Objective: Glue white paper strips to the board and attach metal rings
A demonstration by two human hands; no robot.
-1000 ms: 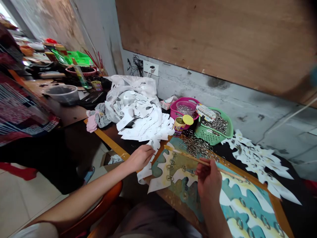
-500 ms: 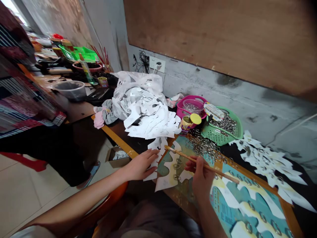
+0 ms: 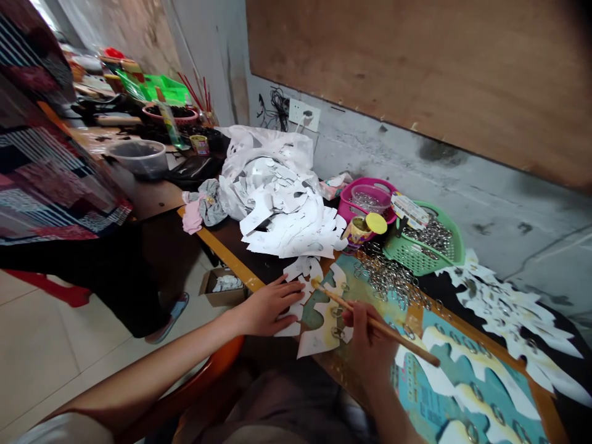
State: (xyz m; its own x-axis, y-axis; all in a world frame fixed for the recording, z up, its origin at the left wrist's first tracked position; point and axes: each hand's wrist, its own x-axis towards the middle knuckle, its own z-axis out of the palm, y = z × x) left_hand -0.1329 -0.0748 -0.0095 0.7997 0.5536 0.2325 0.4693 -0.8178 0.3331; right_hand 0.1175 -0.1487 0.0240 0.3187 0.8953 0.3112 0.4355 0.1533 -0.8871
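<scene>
My left hand (image 3: 271,306) lies flat with spread fingers on the edge of a white paper cutout (image 3: 300,277), at the near edge of the board. My right hand (image 3: 367,345) grips a thin wooden brush (image 3: 383,327), its tip pointing up and left over a scalloped paper piece (image 3: 324,327). That piece lies on a teal and yellow painted board (image 3: 462,388). Metal rings (image 3: 476,391) sit in a row along further paper shapes on the board. The brush tip does not clearly touch the paper.
A heap of loose metal rings (image 3: 388,277) lies beyond the board, next to a green basket (image 3: 423,246) and a pink basket (image 3: 365,200). Stacked paper cutouts (image 3: 287,222) and a white plastic bag (image 3: 263,148) lie further back. A wall rises behind.
The view has swung, shifting everything right. My left hand has flattened onto the paper, and my right hand with the brush has moved closer to it.
</scene>
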